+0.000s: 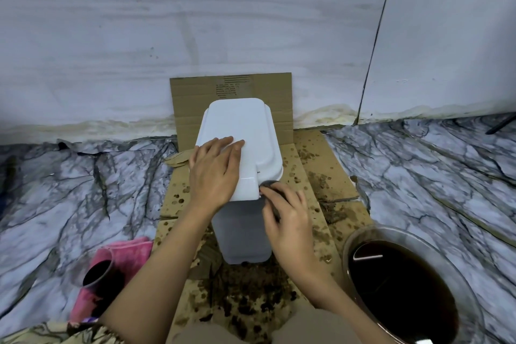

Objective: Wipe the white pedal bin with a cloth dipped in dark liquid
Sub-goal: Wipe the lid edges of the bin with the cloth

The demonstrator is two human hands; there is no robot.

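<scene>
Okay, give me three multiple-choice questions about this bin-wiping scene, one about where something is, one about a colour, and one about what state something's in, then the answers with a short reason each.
1. Where is the big bowl of dark liquid?
A. To the right of the bin, on the floor
B. On the bin lid
C. Against the far wall

2. What colour is the folded towel on the left?
A. Green
B. Pink
C. Yellow

3. How is the bin's lid?
A. Taken off
B. Propped open
C. Shut, with a hand on it

Answers:
1 A: the bowl sits lower right of the bin.
2 B: the towel is pink.
3 C: the left hand lies flat on the closed lid while the right hand presses a dark cloth to the bin's front.
</scene>
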